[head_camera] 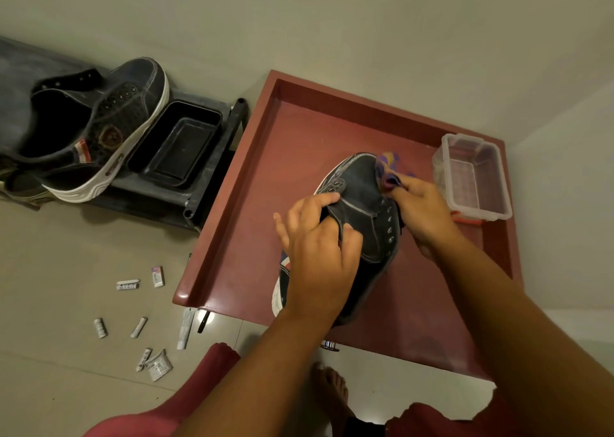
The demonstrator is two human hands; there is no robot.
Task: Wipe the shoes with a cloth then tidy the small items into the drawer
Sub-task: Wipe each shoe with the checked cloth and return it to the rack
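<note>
Over the open red drawer [232, 210] I hold a dark sneaker [360, 184], toe pointing away. My left hand [315, 247] grips the shoe's tongue and opening, fingers curled round the edge. My right hand [422, 210] pinches a purple and yellow cloth [387, 170] against the right side of the toe. A second dark sneaker [99, 127] with a white sole rests on a black rack at the left. Several small packets and tubes [139, 323] lie scattered on the floor tiles left of the drawer.
A clear plastic box [475, 177] stands in the drawer's far right corner. A black tray [176, 144] sits on the rack [212, 170] beside the second sneaker. A pen [203, 322] lies at the drawer's near left corner. My bare foot [332, 390] and red shorts are below.
</note>
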